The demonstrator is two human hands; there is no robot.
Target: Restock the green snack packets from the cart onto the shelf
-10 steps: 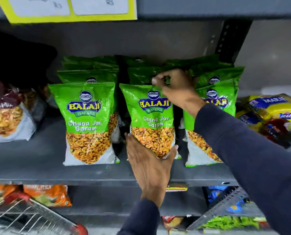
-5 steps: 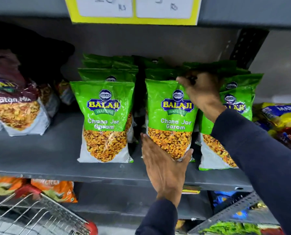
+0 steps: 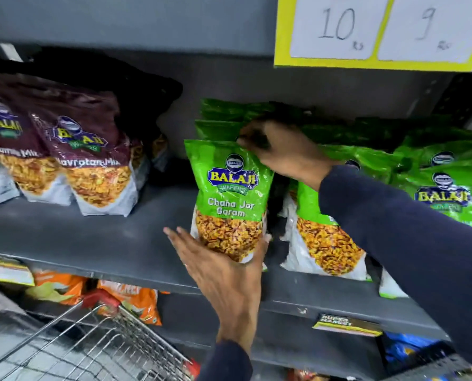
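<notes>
We have shifted both grips one column left. Our left grip now presses against the bottom of the leftmost front green packet, at centre frame, instead of the middle packet, and our right grip pinches its top edge.

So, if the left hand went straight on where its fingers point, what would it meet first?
The front green packet: the left hand seems to touch its base, though depth is unclear.

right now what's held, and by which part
The right hand pinches the front green packet by its top edge; the left hand supports its bottom.
</notes>
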